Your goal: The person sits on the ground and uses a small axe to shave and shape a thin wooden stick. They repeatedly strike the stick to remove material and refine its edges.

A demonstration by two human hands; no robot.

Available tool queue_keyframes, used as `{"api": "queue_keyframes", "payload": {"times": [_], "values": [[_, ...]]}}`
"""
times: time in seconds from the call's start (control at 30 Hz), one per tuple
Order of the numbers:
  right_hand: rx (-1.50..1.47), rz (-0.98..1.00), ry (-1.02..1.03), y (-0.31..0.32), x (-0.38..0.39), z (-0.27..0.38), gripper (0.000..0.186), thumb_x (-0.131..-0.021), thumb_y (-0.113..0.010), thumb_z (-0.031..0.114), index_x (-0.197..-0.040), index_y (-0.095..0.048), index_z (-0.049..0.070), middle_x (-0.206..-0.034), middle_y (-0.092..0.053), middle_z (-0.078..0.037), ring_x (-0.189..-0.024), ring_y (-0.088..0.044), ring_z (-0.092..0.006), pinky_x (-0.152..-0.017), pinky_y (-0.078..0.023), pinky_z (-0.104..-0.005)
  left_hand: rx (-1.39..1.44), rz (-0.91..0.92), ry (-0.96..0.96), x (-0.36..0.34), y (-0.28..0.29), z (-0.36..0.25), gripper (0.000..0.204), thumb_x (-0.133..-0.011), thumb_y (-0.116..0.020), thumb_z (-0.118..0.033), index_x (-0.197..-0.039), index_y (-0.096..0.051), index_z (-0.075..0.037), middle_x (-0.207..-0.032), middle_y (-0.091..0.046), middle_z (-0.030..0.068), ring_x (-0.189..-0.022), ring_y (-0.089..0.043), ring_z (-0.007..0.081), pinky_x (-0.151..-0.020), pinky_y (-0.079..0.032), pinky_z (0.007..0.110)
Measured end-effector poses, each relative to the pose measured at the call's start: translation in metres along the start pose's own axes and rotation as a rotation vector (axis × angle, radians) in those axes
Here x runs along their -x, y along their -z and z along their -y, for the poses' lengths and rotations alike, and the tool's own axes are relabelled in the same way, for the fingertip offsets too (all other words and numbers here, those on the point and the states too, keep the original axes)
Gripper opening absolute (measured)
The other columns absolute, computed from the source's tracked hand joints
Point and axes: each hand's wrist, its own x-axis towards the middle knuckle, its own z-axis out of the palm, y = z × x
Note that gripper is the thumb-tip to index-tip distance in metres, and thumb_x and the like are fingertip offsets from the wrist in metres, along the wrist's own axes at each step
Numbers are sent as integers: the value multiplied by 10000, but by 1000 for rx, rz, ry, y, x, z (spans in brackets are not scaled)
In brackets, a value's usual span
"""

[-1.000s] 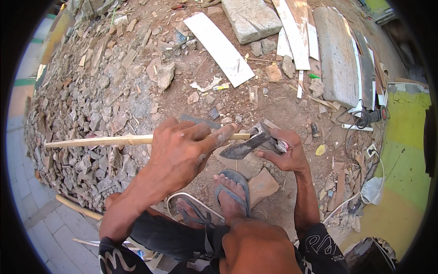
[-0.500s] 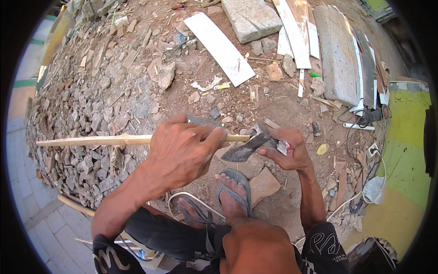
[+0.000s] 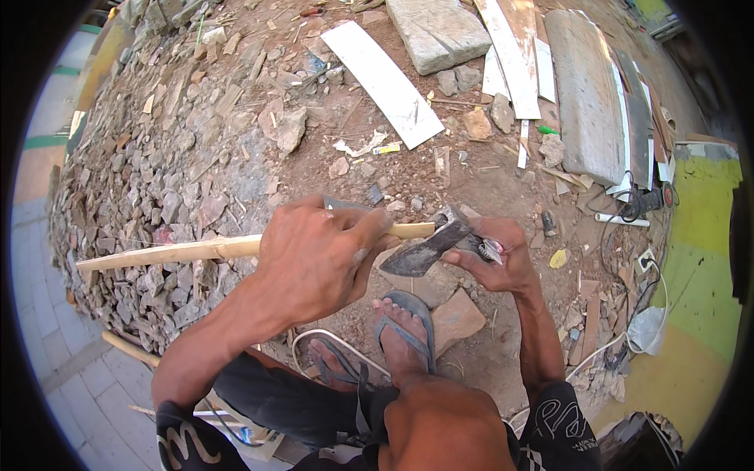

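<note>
My left hand [image 3: 314,255] is closed around a pale, roughly cut wooden stick [image 3: 181,253], which looks like split bamboo and runs out to the left, narrowing to a point. A flat grey piece [image 3: 344,205], perhaps a blade, shows above the knuckles of that same hand; its rest is hidden. On the right, my right hand [image 3: 500,255] grips a dark metal tool head [image 3: 420,255] with a broad wedge-shaped blade. The stick's right end meets the socket of this head; how deep it sits, I cannot tell. Something shiny shows by the right fingers, too small to name.
Broken stones [image 3: 169,208] are heaped on the left. A white board [image 3: 385,82] lies ahead, near a concrete slab [image 3: 436,35] and a long grey block [image 3: 581,102]. At right are a corded power tool [image 3: 648,200] and a white cable [image 3: 605,345]. My sandalled feet [image 3: 404,326] are below.
The stick's left end has dipped a little and shifted right. Both hands keep their grips in nearly the same place, and the view has shifted slightly.
</note>
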Motion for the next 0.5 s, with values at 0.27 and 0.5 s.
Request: {"api": "queue_keyframes", "payload": {"times": [0.27,0.5], "values": [[-9,119,-124,14,-39,35,323,-804,-890,102,-1056,-751,-43,-751,-737,-138,-622,-713,-176,-553,-504,-311,-12,-1,-21,3,-2,3,99,-916,-753,-165,-954,-687,-101,-683,-668,66,-540,-587,313,-568,-431,411],[-37,49,-22,12,-46,33,323,-797,-891,116,-1047,-756,-38,-714,-716,-134,-553,-673,-192,-509,-465,-321,52,-12,72,6,-7,2,100,-918,-751,-185,-950,-709,-100,-702,-680,81,-547,-575,330,-571,-450,430]]}}
